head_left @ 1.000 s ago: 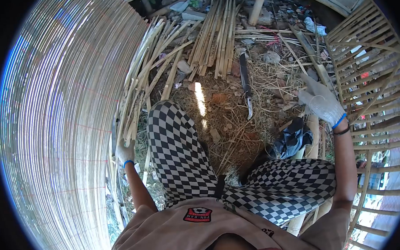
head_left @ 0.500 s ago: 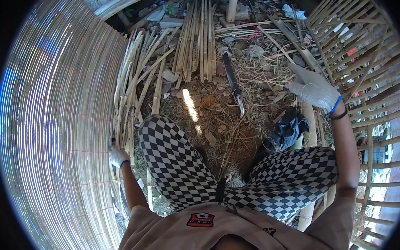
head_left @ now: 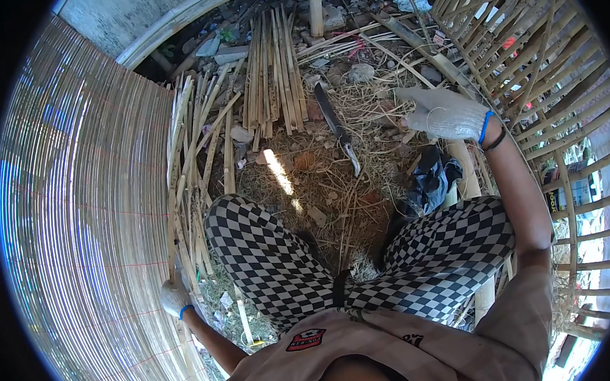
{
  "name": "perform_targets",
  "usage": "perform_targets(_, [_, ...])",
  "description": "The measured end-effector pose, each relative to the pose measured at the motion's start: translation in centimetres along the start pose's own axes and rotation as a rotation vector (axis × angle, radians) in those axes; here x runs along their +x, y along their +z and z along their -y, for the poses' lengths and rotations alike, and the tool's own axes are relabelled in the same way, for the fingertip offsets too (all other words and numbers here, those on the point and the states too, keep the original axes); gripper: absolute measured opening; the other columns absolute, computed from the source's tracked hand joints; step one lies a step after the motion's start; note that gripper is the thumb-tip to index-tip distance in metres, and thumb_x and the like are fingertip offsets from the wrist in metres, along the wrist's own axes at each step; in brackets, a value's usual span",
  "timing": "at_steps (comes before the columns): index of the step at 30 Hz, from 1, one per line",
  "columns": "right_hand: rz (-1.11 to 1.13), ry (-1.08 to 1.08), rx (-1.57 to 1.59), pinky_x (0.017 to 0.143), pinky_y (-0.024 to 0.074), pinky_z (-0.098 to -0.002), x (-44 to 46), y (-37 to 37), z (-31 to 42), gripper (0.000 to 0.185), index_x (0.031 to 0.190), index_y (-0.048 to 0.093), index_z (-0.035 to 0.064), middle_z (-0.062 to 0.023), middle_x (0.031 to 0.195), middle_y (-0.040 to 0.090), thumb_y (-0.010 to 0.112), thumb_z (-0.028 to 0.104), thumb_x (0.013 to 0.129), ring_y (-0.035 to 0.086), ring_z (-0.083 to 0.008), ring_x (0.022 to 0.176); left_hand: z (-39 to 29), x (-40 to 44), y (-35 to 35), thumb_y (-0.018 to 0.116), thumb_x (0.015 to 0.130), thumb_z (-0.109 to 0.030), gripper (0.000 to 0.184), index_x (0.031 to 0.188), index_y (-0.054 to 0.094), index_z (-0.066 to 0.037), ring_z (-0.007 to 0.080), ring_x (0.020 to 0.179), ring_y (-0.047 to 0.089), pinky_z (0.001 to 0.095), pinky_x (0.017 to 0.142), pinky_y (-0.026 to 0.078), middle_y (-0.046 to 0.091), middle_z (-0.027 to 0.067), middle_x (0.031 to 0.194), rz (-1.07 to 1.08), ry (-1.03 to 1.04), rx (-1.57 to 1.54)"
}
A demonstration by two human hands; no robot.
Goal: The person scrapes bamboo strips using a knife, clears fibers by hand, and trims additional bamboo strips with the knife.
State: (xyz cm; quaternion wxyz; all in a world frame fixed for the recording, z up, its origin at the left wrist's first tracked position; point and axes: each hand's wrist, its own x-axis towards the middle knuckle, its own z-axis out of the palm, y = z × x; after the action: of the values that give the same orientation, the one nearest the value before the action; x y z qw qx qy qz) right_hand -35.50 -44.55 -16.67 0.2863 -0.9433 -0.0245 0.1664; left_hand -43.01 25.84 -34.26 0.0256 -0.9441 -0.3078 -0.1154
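My left hand [head_left: 175, 298], in a pale knit glove with a blue cuff, is closed around the lower end of a bamboo strip [head_left: 172, 240], beside the slatted screen [head_left: 94, 200]. Its fingers are partly hidden. Over the ground at the right, my right hand [head_left: 449, 113], also gloved, is open with fingers stretched to the left and nothing in it. Between my hands a long dark-bladed knife [head_left: 334, 123] lies on straw-covered ground, its curved handle end towards me. Left of the knife, a bundle of split bamboo strips [head_left: 271, 76] lies lengthwise.
More bamboo strips [head_left: 204, 137] lean loosely beside the screen. A bamboo lattice [head_left: 538, 64] stands on my right. A black plastic bag [head_left: 430, 178] lies near my right knee, next to a thick bamboo pole [head_left: 466, 166]. An upright post [head_left: 316, 11] stands among rubble at the back.
My left hand has come back towards my body along the screen, with the strip. My right hand has shifted left and slightly up, staying open. The camera view has tilted and shifted.
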Motion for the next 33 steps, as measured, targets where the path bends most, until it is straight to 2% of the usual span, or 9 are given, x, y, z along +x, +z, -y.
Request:
perform_targets(1, [-0.056,-0.058,0.072,0.081,0.0544,-0.0449,0.1,0.7,-1.2,0.064,0.140,0.054,0.0010,-0.0227,0.109,0.071,0.061,0.048,0.098,0.072,-0.0327,0.087,1.1,-0.6,-0.9,0.063,0.085,-0.068,0.067,0.081,0.074,-0.002,0.0441,0.076,0.069,0.0555,0.067,0.052,0.070,0.0251,0.079,-0.023,0.012,0.005])
perform_targets(4, [-0.060,-0.255,-0.165,0.075,0.0519,-0.0410,1.7,0.7,-3.7,0.056,0.121,0.065,0.0002,-0.0153,0.085,0.069,0.064,0.051,0.096,0.066,-0.0256,0.077,3.0,-2.3,-4.8,0.071,0.084,-0.061,0.057,0.089,0.077,-0.004,0.0382,0.069,0.069,0.0497,0.064,0.053,0.070,0.0201,0.074,0.042,0.027,-0.040])
perform_targets(5, [-0.083,-0.219,-0.243,0.073,0.0506,-0.0412,1.3,0.5,-2.9,0.049,0.098,0.067,-0.0009,-0.0148,0.084,0.068,0.063,0.048,0.096,0.063,-0.0268,0.077,2.7,-3.0,-6.1,0.072,0.084,-0.057,0.053,0.091,0.077,-0.004,0.0362,0.069,0.070,0.0482,0.064,0.053,0.070,0.0192,0.074,0.018,0.061,-0.074])
perform_targets(8, [0.013,-0.142,-0.288,0.074,0.0504,-0.0419,2.0,0.1,-2.9,0.046,0.097,0.066,-0.0012,-0.0167,0.087,0.067,0.063,0.045,0.096,0.062,-0.0289,0.077,0.9,-4.9,-9.4,0.076,0.085,-0.047,0.044,0.099,0.078,-0.006,0.0310,0.068,0.070,0.0440,0.063,0.053,0.071,0.0171,0.076,-0.034,0.134,-0.145])
perform_targets(17, [-0.149,-0.200,-0.212,0.084,0.0524,-0.0447,1.5,1.4,-3.7,0.055,0.131,0.058,0.0033,-0.0172,0.100,0.070,0.067,0.042,0.093,0.068,-0.0346,0.095,-8.5,-2.6,-14.4,0.084,0.078,-0.029,0.033,0.103,0.077,-0.007,0.0252,0.067,0.068,0.0400,0.063,0.053,0.071,0.0107,0.080,-0.270,0.428,-0.213])
perform_targets(23, [-0.219,-0.150,-0.205,0.086,0.0524,-0.0442,1.2,1.2,-2.5,0.063,0.137,0.054,0.0031,-0.0191,0.103,0.070,0.068,0.045,0.092,0.067,-0.0347,0.097,-17.8,-0.5,-18.5,0.083,0.077,-0.031,0.030,0.096,0.075,-0.010,0.0258,0.069,0.063,0.0402,0.061,0.048,0.062,0.0086,0.077,-0.496,0.847,-0.151])
perform_targets(27, [-0.298,-0.081,-0.245,0.089,0.0530,-0.0427,2.2,1.7,-3.9,0.067,0.140,0.053,0.0034,-0.0203,0.109,0.070,0.063,0.052,0.095,0.069,-0.0317,0.096,-24.1,-0.8,-20.3,0.080,0.081,-0.037,0.033,0.098,0.075,-0.010,0.0288,0.068,0.063,0.0418,0.061,0.048,0.064,0.0099,0.077,-0.490,0.975,-0.218])
perform_targets(31, [-0.271,0.005,-0.096,0.083,0.0581,-0.0422,2.0,0.7,-3.0,0.079,0.145,0.048,-0.0004,-0.0217,0.115,0.070,0.051,0.064,0.099,0.073,-0.0291,0.091,-28.9,-0.8,-19.9,0.076,0.084,-0.042,0.036,0.100,0.074,-0.009,0.0314,0.067,0.064,0.0430,0.061,0.048,0.064,0.0113,0.076,-0.494,1.111,-0.364])
perform_targets(33, [-0.270,0.035,0.342,0.077,0.0610,-0.0418,1.8,0.9,-2.7,0.082,0.144,0.047,-0.0029,-0.0240,0.114,0.070,0.049,0.065,0.099,0.073,-0.0288,0.089,-30.7,-1.8,-20.3,0.075,0.086,-0.043,0.036,0.100,0.074,-0.009,0.0328,0.067,0.064,0.0434,0.062,0.049,0.064,0.0118,0.075,-0.461,1.138,-0.390])
